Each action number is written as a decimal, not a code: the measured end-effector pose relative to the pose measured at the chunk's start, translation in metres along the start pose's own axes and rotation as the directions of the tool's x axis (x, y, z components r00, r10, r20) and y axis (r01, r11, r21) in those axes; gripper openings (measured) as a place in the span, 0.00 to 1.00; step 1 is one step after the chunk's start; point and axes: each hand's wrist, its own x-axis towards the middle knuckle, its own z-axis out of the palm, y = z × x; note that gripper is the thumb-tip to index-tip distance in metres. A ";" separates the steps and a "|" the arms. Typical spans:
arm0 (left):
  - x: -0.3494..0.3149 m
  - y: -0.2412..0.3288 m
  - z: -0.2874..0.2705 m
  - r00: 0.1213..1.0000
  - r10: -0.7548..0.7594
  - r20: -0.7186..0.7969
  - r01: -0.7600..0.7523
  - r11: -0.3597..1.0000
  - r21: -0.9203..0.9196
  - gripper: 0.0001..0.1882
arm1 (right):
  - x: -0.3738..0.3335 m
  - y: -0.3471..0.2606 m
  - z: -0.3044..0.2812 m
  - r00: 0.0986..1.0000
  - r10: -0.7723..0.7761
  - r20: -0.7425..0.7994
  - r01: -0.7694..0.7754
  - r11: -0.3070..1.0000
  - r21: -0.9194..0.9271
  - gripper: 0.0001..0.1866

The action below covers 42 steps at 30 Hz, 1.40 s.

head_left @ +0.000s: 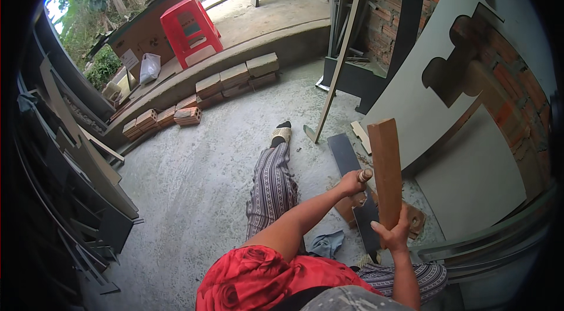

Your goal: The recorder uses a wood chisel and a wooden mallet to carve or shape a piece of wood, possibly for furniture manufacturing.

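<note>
My left hand [352,183] is closed round a wooden handle [365,175] whose rounded end sticks out past the thumb; the tool's working part is not clear to see. Close beside it, a thick brown wooden block [385,164] stands upright. My right hand [396,232] grips that block near its lower end, thumb on the near face. Beneath both hands lies a long dark grey board [341,149] on the floor. A piece of wood with a hole [416,221] sits behind the block, partly hidden by it.
A grey-blue cloth [327,244] lies by my legs. Pale panels [435,76] lean against the brick wall at right; more boards [76,129] lean at left. Bricks [235,76] line the raised step, where a red plastic stool [189,29] stands. A slanting strip [341,58] rises ahead.
</note>
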 end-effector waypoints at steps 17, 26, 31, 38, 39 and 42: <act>0.016 0.013 0.004 0.994 0.108 -0.007 -0.108 0.993 -0.053 0.19 | 0.002 0.030 -0.010 0.987 0.154 0.047 -0.145 0.978 -0.151 0.37; 0.022 0.004 0.008 0.998 0.051 -0.032 -0.049 0.996 0.070 0.22 | 0.001 0.023 -0.013 0.999 0.045 -0.002 -0.045 0.998 -0.031 0.39; 0.020 0.009 0.004 0.998 0.037 -0.056 -0.032 0.995 0.095 0.21 | 0.008 0.015 -0.013 1.000 -0.004 -0.011 0.003 0.998 -0.067 0.40; 0.022 -0.001 0.008 0.996 0.040 -0.084 -0.039 0.999 0.008 0.23 | 0.007 0.047 -0.019 0.970 0.212 0.123 -0.139 0.889 -0.437 0.40; 0.025 -0.007 0.009 0.994 0.066 -0.084 -0.067 0.998 -0.015 0.23 | 0.007 0.039 -0.016 0.983 0.150 0.102 -0.116 0.953 -0.281 0.39; 0.028 -0.013 0.008 0.996 0.022 -0.091 -0.025 0.999 -0.027 0.18 | 0.010 0.001 -0.008 0.999 0.038 0.018 -0.038 0.999 -0.026 0.38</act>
